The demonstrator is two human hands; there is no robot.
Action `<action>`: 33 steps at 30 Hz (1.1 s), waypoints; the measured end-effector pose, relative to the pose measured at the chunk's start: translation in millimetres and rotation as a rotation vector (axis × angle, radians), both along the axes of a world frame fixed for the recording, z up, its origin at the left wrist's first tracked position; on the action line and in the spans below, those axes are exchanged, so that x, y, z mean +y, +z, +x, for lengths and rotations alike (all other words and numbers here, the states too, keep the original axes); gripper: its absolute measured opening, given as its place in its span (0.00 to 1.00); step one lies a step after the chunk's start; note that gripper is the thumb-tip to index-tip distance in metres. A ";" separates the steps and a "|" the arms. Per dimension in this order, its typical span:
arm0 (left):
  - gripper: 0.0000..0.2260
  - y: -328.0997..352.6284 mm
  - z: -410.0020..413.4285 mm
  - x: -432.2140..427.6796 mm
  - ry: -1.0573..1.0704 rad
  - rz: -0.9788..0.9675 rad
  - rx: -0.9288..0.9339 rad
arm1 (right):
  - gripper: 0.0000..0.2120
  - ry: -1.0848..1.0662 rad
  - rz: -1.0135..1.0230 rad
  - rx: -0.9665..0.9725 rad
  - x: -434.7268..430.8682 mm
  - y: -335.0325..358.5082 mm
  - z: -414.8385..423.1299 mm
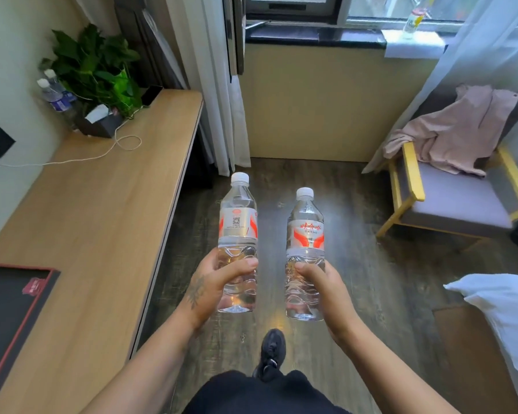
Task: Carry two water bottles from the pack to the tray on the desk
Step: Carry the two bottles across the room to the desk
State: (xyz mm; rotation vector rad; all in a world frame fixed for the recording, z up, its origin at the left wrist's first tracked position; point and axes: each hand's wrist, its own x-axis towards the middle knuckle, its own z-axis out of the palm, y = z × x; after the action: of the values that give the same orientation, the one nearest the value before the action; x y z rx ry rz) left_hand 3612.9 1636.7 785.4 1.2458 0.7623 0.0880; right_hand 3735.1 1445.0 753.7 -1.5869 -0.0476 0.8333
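I hold two clear water bottles with white caps and red-and-white labels, both upright over the dark wood floor. My left hand (pixel 213 282) grips the lower half of the left bottle (pixel 237 225). My right hand (pixel 323 282) grips the lower half of the right bottle (pixel 305 234). The wooden desk (pixel 102 210) runs along the left wall, its edge just left of the left bottle. A black tray with a red rim (pixel 9 312) lies on the desk's near left end, partly cut off by the frame. The pack is not in view.
At the desk's far end stand two other bottles (pixel 54 94), a green plant (pixel 99 67), a tissue box (pixel 99 121), a phone (pixel 151 95) and a white cable (pixel 114 144). An armchair with pink cloth (pixel 455 180) is at the right, a white pillow (pixel 503 300) lower right. My foot (pixel 271 351) is on the floor.
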 end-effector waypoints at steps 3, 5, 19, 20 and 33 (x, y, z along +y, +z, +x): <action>0.34 2.0 31.4 17.2 0.018 0.016 -0.008 | 0.32 0.023 0.008 -0.012 21.9 3.8 38.2; 0.34 0.3 49.7 30.4 0.035 0.011 -0.001 | 0.32 0.025 0.002 0.000 37.3 4.4 61.2; 0.29 -9.5 100.0 86.2 0.058 -0.009 -0.009 | 0.30 0.077 0.004 -0.008 91.4 13.7 111.8; 0.30 -9.7 98.9 87.7 0.072 -0.012 -0.016 | 0.27 0.093 0.002 -0.009 95.6 14.7 114.6; 0.18 -7.9 -6.4 105.4 0.495 -0.011 -0.051 | 0.31 0.499 0.025 0.053 198.2 5.3 69.5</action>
State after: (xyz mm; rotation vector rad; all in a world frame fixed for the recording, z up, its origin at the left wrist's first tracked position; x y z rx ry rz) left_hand 3606.6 1742.1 777.5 1.0175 1.0108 0.5156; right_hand 3804.6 1643.1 759.0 -1.5495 -0.4280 1.2530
